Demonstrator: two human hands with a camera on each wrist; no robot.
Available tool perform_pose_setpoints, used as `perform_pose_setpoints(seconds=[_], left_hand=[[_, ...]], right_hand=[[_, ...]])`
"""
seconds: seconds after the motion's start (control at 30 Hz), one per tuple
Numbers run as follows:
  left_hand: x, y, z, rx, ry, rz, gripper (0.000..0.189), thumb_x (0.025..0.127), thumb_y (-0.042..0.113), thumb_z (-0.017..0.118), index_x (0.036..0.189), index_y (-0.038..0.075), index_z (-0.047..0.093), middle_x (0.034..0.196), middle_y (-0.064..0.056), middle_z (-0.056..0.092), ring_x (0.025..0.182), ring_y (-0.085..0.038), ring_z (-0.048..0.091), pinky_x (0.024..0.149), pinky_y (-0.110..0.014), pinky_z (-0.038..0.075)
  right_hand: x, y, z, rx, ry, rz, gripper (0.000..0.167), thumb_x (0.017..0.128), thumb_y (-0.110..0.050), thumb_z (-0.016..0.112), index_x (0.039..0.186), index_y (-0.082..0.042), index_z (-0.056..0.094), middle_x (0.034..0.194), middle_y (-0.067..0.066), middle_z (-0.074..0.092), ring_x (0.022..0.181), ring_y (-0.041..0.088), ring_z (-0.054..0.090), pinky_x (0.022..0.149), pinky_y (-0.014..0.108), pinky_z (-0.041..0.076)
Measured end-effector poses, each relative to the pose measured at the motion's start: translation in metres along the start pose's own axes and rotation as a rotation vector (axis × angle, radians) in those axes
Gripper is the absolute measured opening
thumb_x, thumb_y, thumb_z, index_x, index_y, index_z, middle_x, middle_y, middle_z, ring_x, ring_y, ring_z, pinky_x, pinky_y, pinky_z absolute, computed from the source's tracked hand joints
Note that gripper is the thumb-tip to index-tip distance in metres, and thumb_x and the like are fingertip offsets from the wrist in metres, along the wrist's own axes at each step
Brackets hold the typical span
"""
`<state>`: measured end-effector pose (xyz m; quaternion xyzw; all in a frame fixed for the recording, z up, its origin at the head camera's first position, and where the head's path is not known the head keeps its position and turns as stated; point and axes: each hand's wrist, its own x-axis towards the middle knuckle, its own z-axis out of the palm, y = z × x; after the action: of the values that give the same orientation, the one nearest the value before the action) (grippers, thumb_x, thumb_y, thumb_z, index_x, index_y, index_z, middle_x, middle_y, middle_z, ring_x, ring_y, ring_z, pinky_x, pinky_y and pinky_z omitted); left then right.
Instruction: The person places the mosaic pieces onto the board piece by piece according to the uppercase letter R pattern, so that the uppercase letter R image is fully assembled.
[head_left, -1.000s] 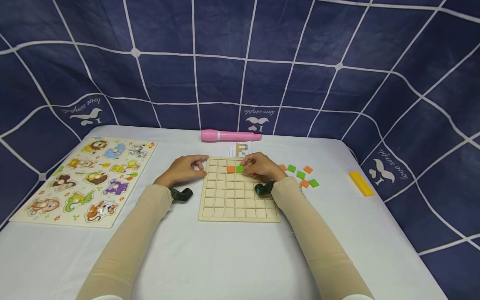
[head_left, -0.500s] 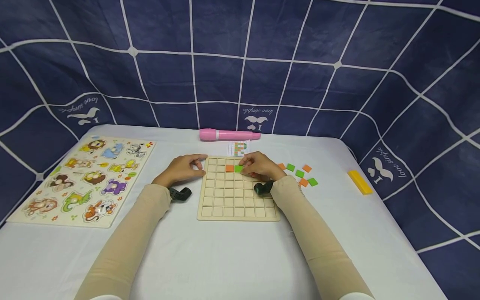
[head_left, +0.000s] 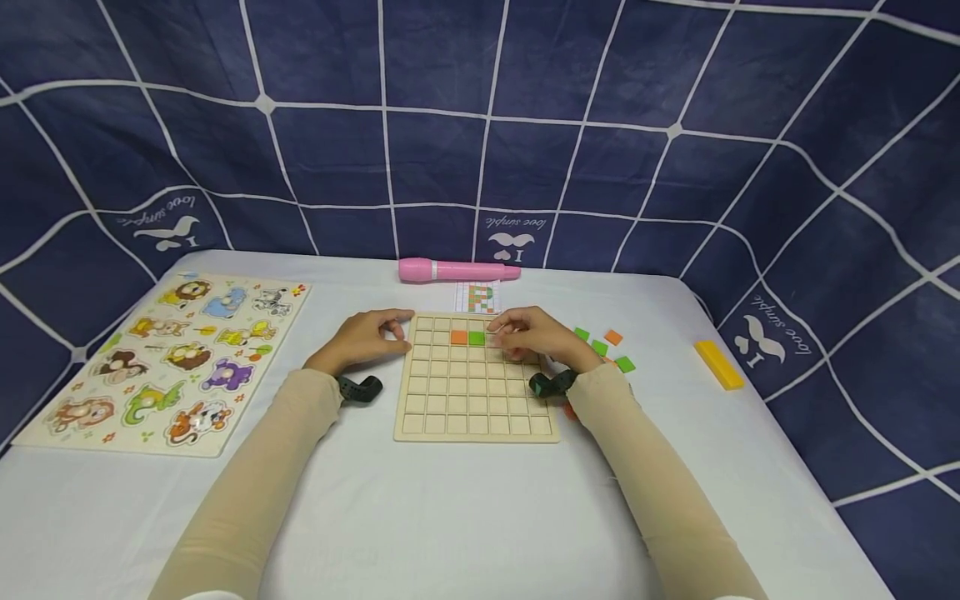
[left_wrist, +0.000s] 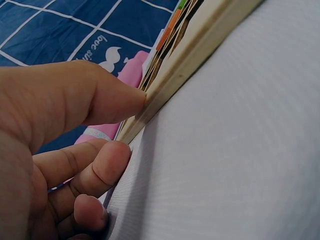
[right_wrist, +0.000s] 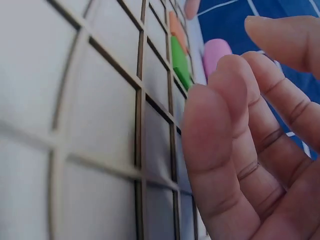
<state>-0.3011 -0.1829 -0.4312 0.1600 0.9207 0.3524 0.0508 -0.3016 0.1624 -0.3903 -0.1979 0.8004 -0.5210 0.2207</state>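
In the head view, a wooden grid board (head_left: 457,408) lies on the table with an orange square tile (head_left: 459,337) and a green square tile (head_left: 477,338) side by side in its second row. My left hand (head_left: 363,340) rests at the board's upper left edge. The left wrist view has that thumb (left_wrist: 117,102) touching the board's side, the other fingers loosely bent by the corner. Just right of the green tile hovers my right hand (head_left: 534,335), its thumb and fingers apart. Between them the right wrist view shows nothing held.
Several loose orange and green tiles (head_left: 626,364) lie right of the board, some partly hidden by the right forearm. A small pattern card (head_left: 480,297) and a pink microphone-shaped object (head_left: 465,271) sit behind it. An animal puzzle (head_left: 165,367) lies left, a yellow block (head_left: 720,364) far right.
My right hand has let go of the green tile and moved slightly right, leaving it on the board beside the orange one. The left hand stays at the board's edge.
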Motion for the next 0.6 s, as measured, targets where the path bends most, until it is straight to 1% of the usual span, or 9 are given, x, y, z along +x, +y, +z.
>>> perform_pose_setpoints(seconds=[0.17, 0.27, 0.47, 0.53, 0.6], left_hand=[[0.000, 0.000, 0.000, 0.012, 0.001, 0.001, 0.068, 0.090, 0.026, 0.079, 0.153, 0.006, 0.061, 0.102, -0.002, 0.069, 0.079, -0.018, 0.049, 0.077, -0.037, 0.037], [0.001, 0.000, 0.000, 0.015, 0.001, 0.002, 0.068, 0.091, 0.026, 0.079, 0.153, 0.006, 0.060, 0.102, -0.002, 0.069, 0.081, -0.019, 0.049, 0.078, -0.037, 0.037], [0.000, -0.001, 0.000, 0.025, -0.002, 0.007, 0.068, 0.091, 0.027, 0.078, 0.153, 0.006, 0.061, 0.101, -0.001, 0.069, 0.083, -0.019, 0.050, 0.079, -0.037, 0.038], [0.000, -0.001, 0.001, 0.024, -0.004, 0.010, 0.069, 0.091, 0.027, 0.078, 0.153, 0.005, 0.061, 0.101, -0.001, 0.069, 0.083, -0.019, 0.050, 0.078, -0.037, 0.038], [0.001, -0.001, 0.001, 0.019, -0.002, 0.010, 0.069, 0.090, 0.027, 0.078, 0.153, 0.005, 0.061, 0.101, -0.001, 0.069, 0.083, -0.019, 0.051, 0.078, -0.037, 0.038]], right_hand=[[-0.026, 0.001, -0.009, 0.032, -0.002, -0.006, 0.035, 0.103, -0.003, 0.065, 0.133, 0.013, 0.063, 0.099, 0.009, 0.066, 0.076, 0.018, 0.060, 0.072, 0.027, 0.055], [-0.041, 0.006, -0.014, 0.052, 0.003, -0.011, 0.035, 0.104, -0.002, 0.063, 0.134, 0.016, 0.061, 0.100, 0.011, 0.066, 0.076, 0.018, 0.060, 0.073, 0.027, 0.055], [-0.073, 0.021, -0.025, 0.008, 0.045, -0.016, 0.035, 0.106, -0.008, 0.066, 0.134, 0.014, 0.063, 0.106, 0.014, 0.069, 0.082, 0.018, 0.065, 0.076, 0.029, 0.057], [-0.083, 0.025, -0.030, -0.003, 0.055, -0.016, 0.036, 0.105, -0.009, 0.066, 0.134, 0.014, 0.062, 0.106, 0.012, 0.070, 0.084, 0.018, 0.066, 0.077, 0.029, 0.058], [-0.094, 0.030, -0.035, -0.002, 0.060, -0.018, 0.037, 0.104, -0.007, 0.066, 0.133, 0.015, 0.061, 0.104, 0.009, 0.069, 0.083, 0.017, 0.066, 0.075, 0.029, 0.057]])
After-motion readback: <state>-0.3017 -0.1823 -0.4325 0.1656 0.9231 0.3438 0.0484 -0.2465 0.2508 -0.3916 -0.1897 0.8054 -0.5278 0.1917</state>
